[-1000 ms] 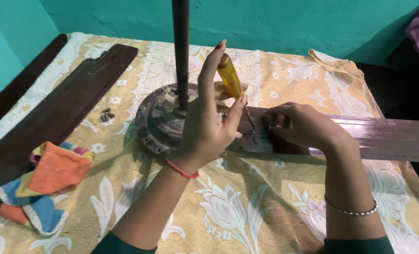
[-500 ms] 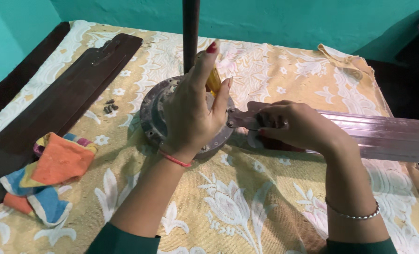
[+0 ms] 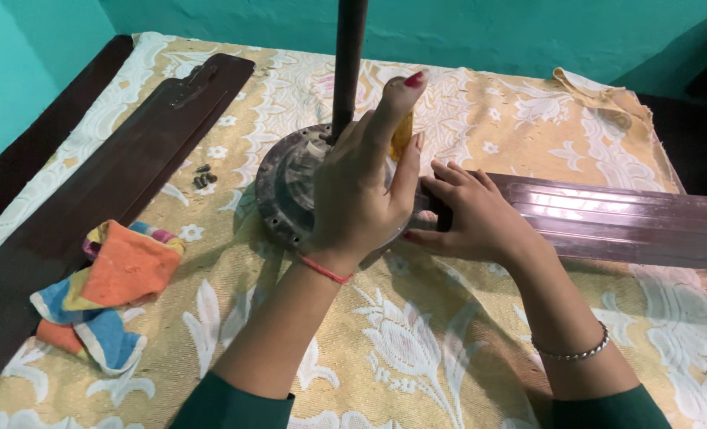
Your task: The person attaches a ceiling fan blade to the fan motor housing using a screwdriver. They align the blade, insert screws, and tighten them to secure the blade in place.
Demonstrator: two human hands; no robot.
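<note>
Two fan blades: one dark blade at the left of the frame, one glossy blade at the right. One round motor housing at centre, one yellow-handled screwdriver, one striped cloth at lower left. The small screws beside the dark blade are too small to count.

The cloth under everything is golden yellow with a white floral pattern. On it, the round fan motor is dull grey-brown, its rod dark. Right of the motor, the fan blade is glossy maroon-brown; left of it, a second blade is dark brown. Further left, the rag is orange, blue and cream. The screwdriver handle is translucent yellow. Behind the motor, the wall is teal.
</note>
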